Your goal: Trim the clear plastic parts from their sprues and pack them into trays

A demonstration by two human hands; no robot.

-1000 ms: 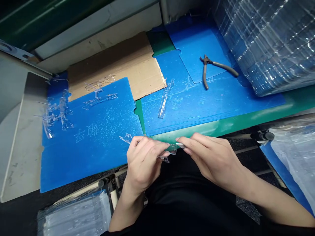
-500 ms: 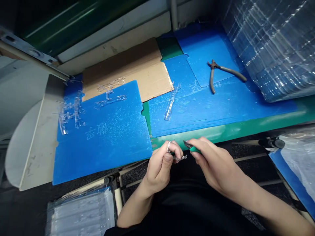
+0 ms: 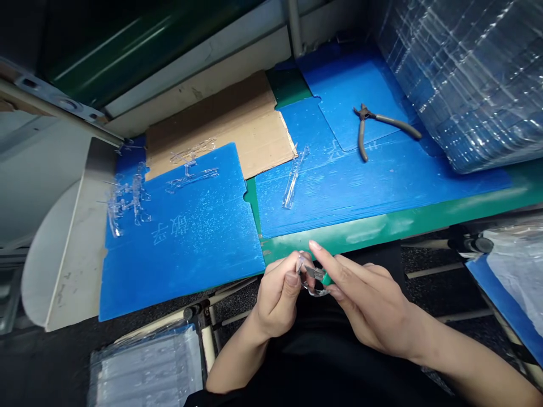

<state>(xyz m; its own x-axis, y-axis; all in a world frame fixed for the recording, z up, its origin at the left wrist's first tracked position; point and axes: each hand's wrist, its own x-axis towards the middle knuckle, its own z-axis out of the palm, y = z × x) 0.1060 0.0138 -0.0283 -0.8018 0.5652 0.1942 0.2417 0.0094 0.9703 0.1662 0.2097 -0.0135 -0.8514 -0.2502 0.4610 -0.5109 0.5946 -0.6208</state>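
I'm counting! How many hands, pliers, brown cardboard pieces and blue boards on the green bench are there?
Bare hands: 2 (left hand, right hand)
Grey-handled steel pliers: 1
Brown corrugated cardboard sheet: 1
Blue corrugated plastic boards on the green bench: 3
Total: 7

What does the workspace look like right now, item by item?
Surface: blue corrugated plastic boards on a green bench mat, with a cardboard sheet.
Job's things: left hand pinches a clear moulded plastic part; right hand holds a small green-handled knife at it.
Clutter: clear plastic pieces and side cutters on the boards.
Hands: both closed, left on the part, right on the knife.
Cables: nothing seen.
Surroundings: a bagged clear plastic stack at upper right, another bag at lower left.
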